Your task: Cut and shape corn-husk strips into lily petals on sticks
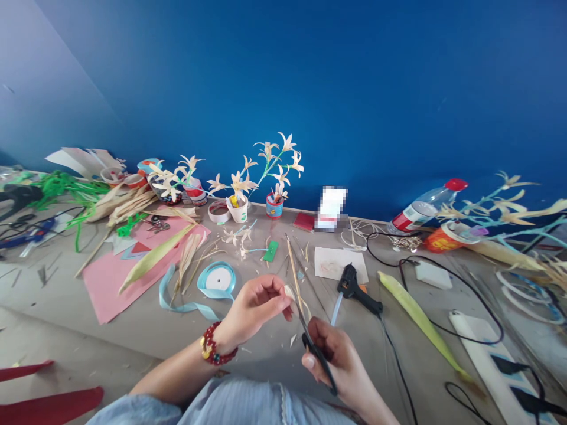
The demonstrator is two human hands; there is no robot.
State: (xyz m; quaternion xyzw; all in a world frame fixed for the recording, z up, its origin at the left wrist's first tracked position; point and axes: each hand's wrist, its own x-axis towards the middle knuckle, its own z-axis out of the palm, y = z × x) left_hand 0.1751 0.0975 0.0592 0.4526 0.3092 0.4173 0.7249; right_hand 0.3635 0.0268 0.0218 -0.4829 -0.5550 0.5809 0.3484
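Observation:
Between the thumb and fingers of my left hand is pinched a small pale piece of corn husk. My right hand grips a pair of scissors by their black handles. The blades point up and away, close beside the husk piece; whether they touch it I cannot tell. Beyond the blades a thin wooden stick lies on the table. A roll of light blue ribbon rests left of my left hand, and a black glue gun lies past my right hand.
Husk flowers stand in small cups, such as a white cup, along the blue wall. Pink paper and husks spread at left. A green husk, a power strip, black cables and a plastic bottle are at right.

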